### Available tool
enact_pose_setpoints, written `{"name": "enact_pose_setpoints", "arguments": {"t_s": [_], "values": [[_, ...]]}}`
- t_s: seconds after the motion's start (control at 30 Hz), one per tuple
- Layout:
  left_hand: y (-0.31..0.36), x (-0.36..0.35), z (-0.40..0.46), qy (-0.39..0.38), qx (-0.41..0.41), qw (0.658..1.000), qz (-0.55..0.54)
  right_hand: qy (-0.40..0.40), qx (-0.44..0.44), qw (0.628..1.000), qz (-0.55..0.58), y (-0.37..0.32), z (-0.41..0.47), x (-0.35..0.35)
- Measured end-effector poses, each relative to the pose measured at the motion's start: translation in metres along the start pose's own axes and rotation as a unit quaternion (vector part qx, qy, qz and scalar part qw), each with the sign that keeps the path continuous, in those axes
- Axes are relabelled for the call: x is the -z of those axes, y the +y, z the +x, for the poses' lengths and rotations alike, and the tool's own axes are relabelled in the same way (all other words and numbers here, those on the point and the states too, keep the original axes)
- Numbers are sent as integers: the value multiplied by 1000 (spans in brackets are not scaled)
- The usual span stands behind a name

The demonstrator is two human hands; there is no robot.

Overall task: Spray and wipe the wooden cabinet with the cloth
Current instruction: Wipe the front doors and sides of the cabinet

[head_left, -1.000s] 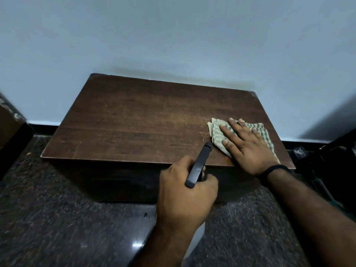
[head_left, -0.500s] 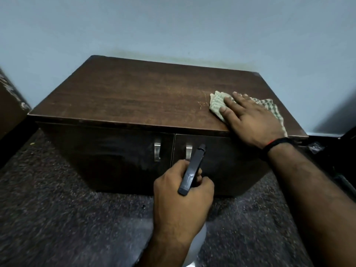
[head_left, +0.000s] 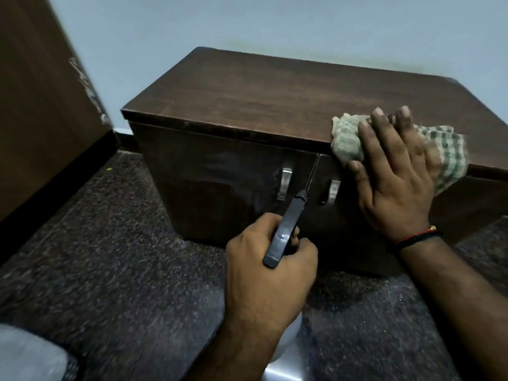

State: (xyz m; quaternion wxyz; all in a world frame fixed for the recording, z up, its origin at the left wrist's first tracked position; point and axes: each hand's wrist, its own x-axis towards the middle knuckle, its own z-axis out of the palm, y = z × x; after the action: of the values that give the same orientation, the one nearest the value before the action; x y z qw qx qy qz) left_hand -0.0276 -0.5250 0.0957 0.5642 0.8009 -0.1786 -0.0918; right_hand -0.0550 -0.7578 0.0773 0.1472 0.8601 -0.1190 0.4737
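Left hand (head_left: 269,270) grips spray trigger; right hand (head_left: 395,171) holds cloth on cabinet edge.

Fingers of the left hand curl round the black plastic spray-bottle head (head_left: 286,229), its nozzle aimed at the seam between the two doors of the dark brown wooden cabinet (head_left: 275,100), near two curved metal handles (head_left: 284,184). The bottle's white body (head_left: 288,342) shows below the wrist. Further right, the right hand grasps the crumpled green-and-beige checked cloth (head_left: 349,141), fingers spread over it, thumb beneath, at the top's front right edge, draping over it.
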Motion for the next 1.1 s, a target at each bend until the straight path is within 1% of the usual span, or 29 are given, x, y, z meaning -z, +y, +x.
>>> {"name": "enact_pose_setpoints", "arguments": {"t_s": [0.07,0.1,0.17,0.27,0.4,0.5,0.6,0.73,0.87,0.97,1.1], "values": [[-5,7,-1,22,3,1000,2,16,43,999,15,-7,5,-6],[-7,11,-2,27,7,1000,3,24,51,998,26,-11,7,-8],[-13,19,-2,40,20,999,11,30,41,998,48,-16,10,-12],[-26,30,-5,61,50,996,32,15,35,997,67,-16,10,-9],[-40,44,-12,81,97,991,39,6,55,996,63,-7,13,-4],[-45,49,-15,74,109,990,45,-1,40,997,59,-8,13,-3],[-49,48,-18,90,114,988,47,1,33,998,62,-11,13,-3],[-51,46,-22,84,102,991,35,10,25,997,72,-16,12,-6],[-57,54,-24,117,100,988,23,17,37,994,104,-37,18,-13],[-61,63,-22,116,96,989,13,23,40,991,123,-57,24,-20],[-65,76,-22,133,74,988,38,22,26,990,137,-67,29,-25]]}}
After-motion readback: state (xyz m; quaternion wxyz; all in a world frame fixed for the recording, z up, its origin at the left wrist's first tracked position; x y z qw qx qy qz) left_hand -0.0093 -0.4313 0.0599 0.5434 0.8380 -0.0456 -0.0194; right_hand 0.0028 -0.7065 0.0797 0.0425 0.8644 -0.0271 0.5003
